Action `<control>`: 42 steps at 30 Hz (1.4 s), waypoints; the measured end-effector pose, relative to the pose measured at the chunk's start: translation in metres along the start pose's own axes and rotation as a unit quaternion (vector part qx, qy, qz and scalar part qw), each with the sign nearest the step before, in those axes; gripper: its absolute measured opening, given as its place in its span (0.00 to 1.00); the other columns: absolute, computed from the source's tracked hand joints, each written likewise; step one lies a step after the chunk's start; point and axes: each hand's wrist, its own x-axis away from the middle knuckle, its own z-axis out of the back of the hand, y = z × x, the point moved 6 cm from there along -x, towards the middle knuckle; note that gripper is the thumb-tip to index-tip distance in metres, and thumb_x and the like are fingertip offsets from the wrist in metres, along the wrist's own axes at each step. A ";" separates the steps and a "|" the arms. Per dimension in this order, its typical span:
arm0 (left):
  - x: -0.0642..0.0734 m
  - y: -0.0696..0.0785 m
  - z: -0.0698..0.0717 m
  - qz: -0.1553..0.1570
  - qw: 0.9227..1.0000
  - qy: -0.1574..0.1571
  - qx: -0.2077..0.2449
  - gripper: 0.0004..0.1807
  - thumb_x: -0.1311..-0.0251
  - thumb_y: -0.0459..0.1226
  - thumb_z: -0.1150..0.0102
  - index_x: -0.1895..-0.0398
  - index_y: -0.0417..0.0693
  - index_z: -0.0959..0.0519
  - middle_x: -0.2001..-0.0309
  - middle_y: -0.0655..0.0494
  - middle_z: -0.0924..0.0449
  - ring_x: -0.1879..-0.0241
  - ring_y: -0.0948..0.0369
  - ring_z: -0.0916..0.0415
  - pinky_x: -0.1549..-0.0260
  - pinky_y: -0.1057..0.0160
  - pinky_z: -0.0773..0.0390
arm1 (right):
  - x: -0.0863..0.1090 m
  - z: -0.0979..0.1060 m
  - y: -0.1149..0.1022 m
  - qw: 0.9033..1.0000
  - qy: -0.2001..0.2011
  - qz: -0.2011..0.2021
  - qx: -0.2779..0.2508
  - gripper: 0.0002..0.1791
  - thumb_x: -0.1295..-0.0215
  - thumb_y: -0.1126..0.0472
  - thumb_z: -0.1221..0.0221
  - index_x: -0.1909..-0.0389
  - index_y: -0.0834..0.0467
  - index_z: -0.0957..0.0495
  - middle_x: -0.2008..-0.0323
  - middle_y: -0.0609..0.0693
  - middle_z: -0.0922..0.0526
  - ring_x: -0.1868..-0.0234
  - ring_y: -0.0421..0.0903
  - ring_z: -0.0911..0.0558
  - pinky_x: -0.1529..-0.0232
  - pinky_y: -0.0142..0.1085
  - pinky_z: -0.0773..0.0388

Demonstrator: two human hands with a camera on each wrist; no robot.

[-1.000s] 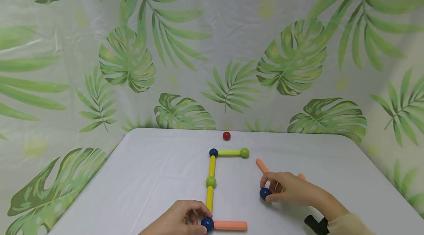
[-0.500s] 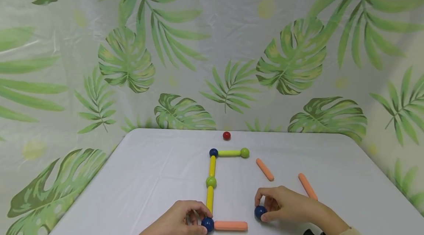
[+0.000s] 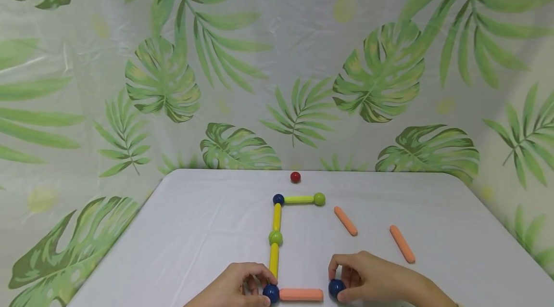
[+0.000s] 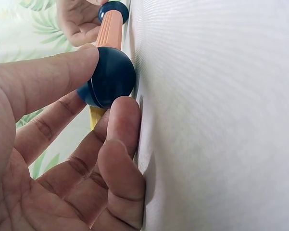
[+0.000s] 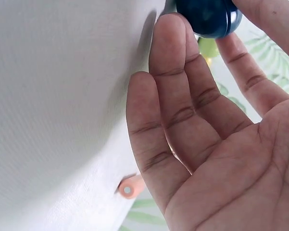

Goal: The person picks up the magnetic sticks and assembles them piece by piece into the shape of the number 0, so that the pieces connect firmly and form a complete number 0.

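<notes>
My left hand [image 3: 235, 285] pinches a dark blue ball [image 3: 271, 293] at the near corner of a joined ball-and-stick shape. From that ball an orange stick [image 3: 301, 294] runs right, and a yellow stick [image 3: 274, 261] runs away from me to a green ball [image 3: 275, 237]. Just right of the orange stick's free end, my right hand [image 3: 372, 278] holds a second dark blue ball [image 3: 336, 289] between thumb and finger. In the left wrist view, the left thumb presses on the nearer blue ball [image 4: 113, 77]. The right wrist view shows the other blue ball [image 5: 209, 17] at the fingertips.
Beyond the green ball, another yellow stick [image 3: 277, 217] leads to a far blue ball [image 3: 279, 199], a lime stick [image 3: 298, 199] and a second green ball [image 3: 319, 198]. A red ball [image 3: 295, 177] lies near the back edge. Two loose orange sticks [image 3: 346, 221] lie at right.
My right hand has carried its blue ball toward me and slightly left, close to the orange stick's free end. My left hand stays on its ball.
</notes>
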 end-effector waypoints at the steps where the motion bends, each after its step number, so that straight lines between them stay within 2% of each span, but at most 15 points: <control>1: 0.000 0.000 0.000 0.000 1.000 0.000 0.000 0.14 0.34 0.33 0.27 0.47 0.44 0.13 0.62 0.68 0.14 0.68 0.73 0.22 0.67 0.73 0.21 | 0.000 -0.001 0.000 1.000 -0.001 -0.003 -0.003 0.11 0.27 0.57 0.31 0.48 0.48 0.21 0.67 0.36 0.20 0.69 0.29 0.24 0.67 0.26 0.25; 7: 0.001 0.002 0.000 0.003 1.000 0.000 -0.001 0.14 0.34 0.34 0.28 0.47 0.44 0.13 0.62 0.69 0.14 0.68 0.74 0.22 0.67 0.73 0.21 | 0.001 -0.005 -0.003 0.999 -0.004 -0.033 -0.015 0.10 0.27 0.55 0.31 0.50 0.46 0.19 0.68 0.38 0.19 0.69 0.30 0.23 0.66 0.27 0.25; 9: 0.002 0.002 0.000 -0.001 1.000 -0.002 -0.003 0.14 0.34 0.34 0.28 0.47 0.44 0.13 0.61 0.65 0.13 0.68 0.74 0.22 0.67 0.73 0.20 | 0.002 -0.006 -0.003 0.999 -0.006 -0.044 -0.027 0.09 0.27 0.55 0.32 0.51 0.45 0.19 0.69 0.39 0.19 0.69 0.31 0.23 0.66 0.27 0.26; 11: 0.001 0.002 0.000 -0.005 1.000 -0.004 -0.002 0.14 0.34 0.35 0.28 0.46 0.44 0.13 0.60 0.61 0.12 0.68 0.74 0.22 0.67 0.73 0.20 | 0.002 -0.008 -0.002 0.998 -0.008 -0.042 -0.036 0.08 0.26 0.55 0.32 0.50 0.46 0.19 0.69 0.39 0.20 0.69 0.31 0.23 0.67 0.27 0.27; 18: -0.001 0.000 -0.002 0.002 1.000 -0.002 0.011 0.14 0.34 0.31 0.29 0.46 0.44 0.13 0.61 0.68 0.14 0.69 0.74 0.23 0.67 0.74 0.21 | 0.000 -0.011 -0.001 0.998 -0.014 -0.026 -0.046 0.08 0.25 0.56 0.33 0.50 0.46 0.19 0.68 0.39 0.19 0.68 0.30 0.23 0.66 0.27 0.26; 24: -0.002 -0.002 -0.002 0.006 1.000 0.000 0.010 0.14 0.34 0.32 0.28 0.46 0.45 0.13 0.59 0.56 0.12 0.68 0.73 0.23 0.66 0.73 0.21 | -0.001 -0.011 0.000 0.998 -0.015 -0.024 -0.048 0.08 0.25 0.56 0.34 0.50 0.46 0.19 0.68 0.39 0.19 0.69 0.30 0.24 0.67 0.26 0.27; 29: -0.002 -0.005 -0.002 0.016 1.000 0.002 0.010 0.14 0.34 0.33 0.28 0.46 0.46 0.13 0.60 0.61 0.13 0.68 0.72 0.23 0.66 0.73 0.22 | -0.001 -0.010 0.000 0.998 -0.014 -0.039 -0.052 0.09 0.26 0.57 0.33 0.49 0.47 0.19 0.68 0.40 0.18 0.69 0.31 0.22 0.66 0.27 0.25; 36: -0.001 -0.004 -0.001 0.018 1.000 0.002 0.010 0.14 0.34 0.34 0.27 0.46 0.46 0.13 0.61 0.63 0.14 0.68 0.72 0.23 0.66 0.73 0.22 | 0.001 0.008 -0.006 1.000 0.018 0.007 0.001 0.10 0.25 0.56 0.34 0.49 0.52 0.19 0.69 0.37 0.19 0.70 0.30 0.23 0.67 0.27 0.24; 42: -0.001 -0.004 -0.001 0.021 1.000 0.002 0.008 0.14 0.34 0.33 0.28 0.46 0.46 0.13 0.62 0.70 0.16 0.68 0.72 0.22 0.67 0.73 0.22 | 0.003 0.037 -0.003 0.995 0.078 0.004 0.056 0.10 0.24 0.53 0.34 0.50 0.53 0.19 0.69 0.38 0.18 0.72 0.31 0.22 0.69 0.29 0.23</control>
